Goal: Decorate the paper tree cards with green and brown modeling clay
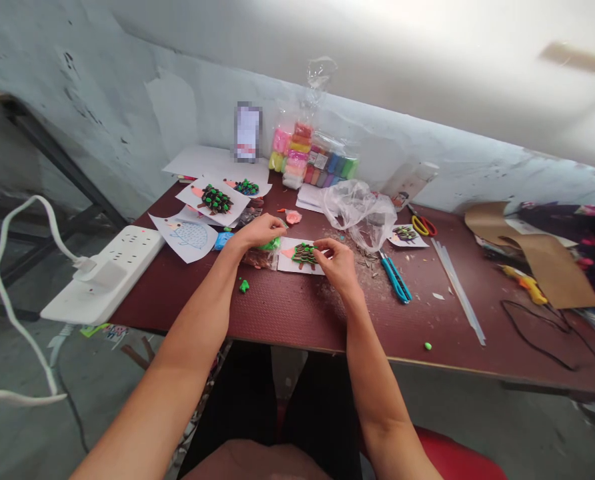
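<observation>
Two hands of mine met around a small white paper card [288,267] on the dark red tabletop [287,307], bearing a pink-snouted hedgehog in green and brown [304,254]. My right hand [338,264] touched its right side, fingers bent; whether they pinched anything, I couldn't tell. My left hand [260,231] bent over a bright green clay lump [271,245] — its grip was hidden too. The step seemed to be dressing the spines; the next move called for a small, light press.

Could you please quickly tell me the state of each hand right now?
Left hand: fingers curled above green clay; grip cannot be told.
Right hand: fingers bent at the hedgehog card; grip unclear.
</observation>
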Motion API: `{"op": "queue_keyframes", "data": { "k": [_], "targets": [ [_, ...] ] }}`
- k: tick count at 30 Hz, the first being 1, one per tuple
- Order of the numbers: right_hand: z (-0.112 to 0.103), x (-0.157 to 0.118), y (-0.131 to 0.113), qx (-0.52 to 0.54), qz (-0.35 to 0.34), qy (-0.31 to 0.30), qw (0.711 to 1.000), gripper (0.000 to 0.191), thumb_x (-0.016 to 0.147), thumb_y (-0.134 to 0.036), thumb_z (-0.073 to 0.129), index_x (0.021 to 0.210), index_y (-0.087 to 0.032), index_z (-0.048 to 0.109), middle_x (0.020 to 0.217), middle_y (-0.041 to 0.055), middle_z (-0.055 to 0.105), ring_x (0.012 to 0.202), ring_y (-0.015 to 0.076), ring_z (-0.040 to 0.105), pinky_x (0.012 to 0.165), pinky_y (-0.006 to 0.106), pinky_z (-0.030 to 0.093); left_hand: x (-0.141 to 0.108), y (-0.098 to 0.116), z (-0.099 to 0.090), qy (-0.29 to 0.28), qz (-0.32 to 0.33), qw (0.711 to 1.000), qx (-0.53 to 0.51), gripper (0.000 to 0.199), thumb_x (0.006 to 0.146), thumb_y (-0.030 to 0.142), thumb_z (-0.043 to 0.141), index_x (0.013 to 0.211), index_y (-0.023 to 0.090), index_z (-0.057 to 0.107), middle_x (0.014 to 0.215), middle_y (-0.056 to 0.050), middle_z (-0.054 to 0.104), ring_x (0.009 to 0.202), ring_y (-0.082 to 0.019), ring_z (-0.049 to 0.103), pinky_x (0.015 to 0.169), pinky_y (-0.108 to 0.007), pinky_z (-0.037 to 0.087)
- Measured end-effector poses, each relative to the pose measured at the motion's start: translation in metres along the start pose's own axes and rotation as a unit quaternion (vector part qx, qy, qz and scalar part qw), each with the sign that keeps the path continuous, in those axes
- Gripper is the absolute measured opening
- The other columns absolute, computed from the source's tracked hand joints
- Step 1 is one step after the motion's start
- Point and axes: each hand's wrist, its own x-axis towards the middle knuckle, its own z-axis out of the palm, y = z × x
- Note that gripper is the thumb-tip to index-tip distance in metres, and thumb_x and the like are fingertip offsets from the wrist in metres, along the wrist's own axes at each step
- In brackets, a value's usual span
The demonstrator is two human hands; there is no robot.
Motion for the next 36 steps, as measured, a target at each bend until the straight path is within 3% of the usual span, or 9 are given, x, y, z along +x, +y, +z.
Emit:
{"op": "queue_keyframes", "data": {
  "k": [4,8,15,20,25,36],
  "targets": [
    [0.0000,0.0004,0.0010,0.020,0.000,-0.005,1.000,0.016,0.078,-0.029,0.062,0.079,-0.021,0.076,0.080,0.0045,0.076,0.068,0.0167,0.061,0.069,0.029,0.047,0.0009,-0.0016,0.0001,0.001,-0.001,1.000,0.000,0.028,0.075,0.038,0.055,0.064,0.014,0.066,0.058,0.002,0.048,0.060,-0.014,0.041,0.057,-0.027,0.029],
    [-0.0011,0.0004,0.0002,0.029,0.029,-0.016,0.999,0.016,0.074,-0.026,0.069,0.085,-0.020,0.078,0.077,0.0034,0.074,0.062,0.0148,0.058,0.063,0.027,0.044,0.0018,-0.0021,0.0001,-0.002,-0.002,1.000,0.000,0.028,0.074,0.037,0.056,0.065,0.014,0.067,0.058,0.001,0.050,0.061,-0.014,0.043,0.057,-0.027,0.029],
    [-0.0024,-0.0007,-0.0067,0.027,0.010,-0.015,0.999,0.011,0.076,-0.031,0.068,0.071,-0.021,0.069,0.069,0.0014,0.069,0.060,0.0141,0.056,0.060,0.027,0.041,0.0013,-0.0014,0.0002,0.000,-0.006,1.000,-0.006,0.026,0.074,0.038,0.057,0.065,0.015,0.067,0.059,0.001,0.052,0.060,-0.015,0.043,0.058,-0.028,0.029],
    [-0.0020,-0.0006,-0.0038,0.014,0.019,-0.016,1.000,0.008,0.074,-0.027,0.067,0.077,-0.021,0.071,0.073,0.0009,0.070,0.063,0.0141,0.057,0.062,0.026,0.042,0.0010,-0.0016,0.0001,-0.003,-0.004,1.000,0.006,0.029,0.074,0.039,0.055,0.067,0.014,0.067,0.060,0.001,0.051,0.061,-0.015,0.043,0.058,-0.027,0.029],
    [-0.0024,-0.0001,-0.0040,0.001,0.030,-0.031,0.999,0.016,0.074,-0.024,0.065,0.085,-0.019,0.075,0.079,0.0021,0.073,0.063,0.0130,0.057,0.063,0.025,0.043,0.0009,-0.0015,-0.0005,-0.010,-0.001,1.000,0.016,0.030,0.075,0.040,0.054,0.070,0.013,0.068,0.062,0.001,0.052,0.064,-0.015,0.045,0.059,-0.027,0.031],
    [-0.0019,-0.0006,-0.0066,-0.008,0.020,-0.027,0.999,0.008,0.073,-0.024,0.065,0.076,-0.019,0.070,0.070,-0.0006,0.067,0.061,0.0128,0.055,0.062,0.024,0.040,0.0012,-0.0011,0.0002,-0.018,0.001,0.999,0.037,0.032,0.077,0.040,0.051,0.070,0.013,0.066,0.062,0.001,0.051,0.064,-0.015,0.045,0.060,-0.027,0.031]
  ]
}}
